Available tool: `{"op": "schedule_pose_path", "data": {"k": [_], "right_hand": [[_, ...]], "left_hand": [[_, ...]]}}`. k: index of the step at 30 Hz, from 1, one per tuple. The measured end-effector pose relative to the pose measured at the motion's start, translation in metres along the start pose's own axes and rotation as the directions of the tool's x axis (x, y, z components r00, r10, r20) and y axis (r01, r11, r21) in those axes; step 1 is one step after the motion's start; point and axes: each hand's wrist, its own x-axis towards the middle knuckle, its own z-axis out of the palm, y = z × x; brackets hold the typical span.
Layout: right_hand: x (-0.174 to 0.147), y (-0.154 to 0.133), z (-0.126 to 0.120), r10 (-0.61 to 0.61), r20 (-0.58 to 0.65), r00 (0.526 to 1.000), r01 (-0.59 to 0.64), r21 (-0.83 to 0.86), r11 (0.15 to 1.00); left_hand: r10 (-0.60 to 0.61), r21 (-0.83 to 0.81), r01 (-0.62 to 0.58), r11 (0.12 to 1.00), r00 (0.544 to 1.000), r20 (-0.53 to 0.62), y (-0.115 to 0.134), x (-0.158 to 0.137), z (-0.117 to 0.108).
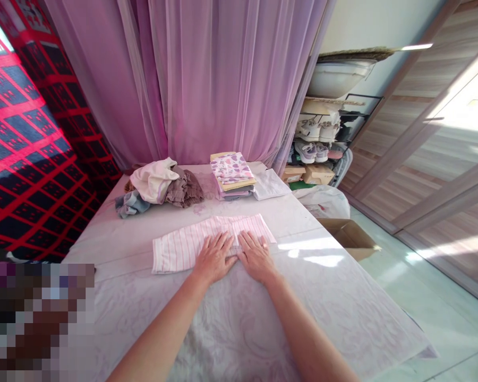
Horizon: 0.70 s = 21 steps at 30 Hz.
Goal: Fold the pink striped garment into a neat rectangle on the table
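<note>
A pink-and-white striped garment (179,245), folded into a long narrow shape, lies flat across the cloth-covered table (239,329). My left hand (215,258) rests palm down on its near middle, fingers stretched out. Close beside it, my right hand (255,257) is pressed flat nearer the garment's right end, fingers also extended. Neither hand grips anything. Beyond the garment stands a stack of folded clothes (233,172), a heart-patterned piece on top. A folded white cloth (271,184) lies against the stack's right side.
Crumpled clothes (155,183) are heaped at the back left, before the purple curtain (223,79). Right of the table are an open cardboard box (352,239), a white plastic bag (322,200) and a shoe rack (322,140). A blurred patch (40,318) covers the lower left.
</note>
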Motion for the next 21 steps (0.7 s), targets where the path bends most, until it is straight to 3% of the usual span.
{"op": "schedule_pose_path", "data": {"k": [4, 7, 10, 14, 17, 21], "right_hand": [[0.001, 0.005, -0.004, 0.075, -0.031, 0.997, -0.074, 0.057, 0.996], [0.0, 0.015, -0.005, 0.196, -0.112, 0.974, -0.186, 0.094, 0.978], [-0.001, 0.024, -0.006, 0.381, -0.186, 0.906, -0.367, 0.107, 0.924], [-0.001, 0.032, -0.008, 0.607, -0.216, 0.765, -0.601, 0.101, 0.793], [0.0, 0.035, -0.008, 0.665, -0.213, 0.716, -0.654, 0.127, 0.745], [0.0, 0.042, -0.006, 0.685, -0.249, 0.684, -0.623, 0.29, 0.727]], "left_hand": [[-0.003, -0.023, 0.004, 1.0, 1.0, 0.007, 0.0, -0.004, -0.004], [-0.002, -0.028, 0.001, 1.0, 1.0, -0.013, 0.0, -0.008, -0.006], [-0.003, -0.035, 0.002, 0.999, 0.999, -0.037, 0.001, -0.01, -0.008], [-0.002, -0.06, 0.0, 0.998, 0.999, -0.041, 0.001, -0.012, -0.009], [0.005, -0.084, -0.01, 0.996, 0.998, -0.057, 0.0, -0.012, -0.01], [0.009, -0.124, -0.02, 0.992, 0.995, -0.096, -0.001, -0.013, -0.01]]}}
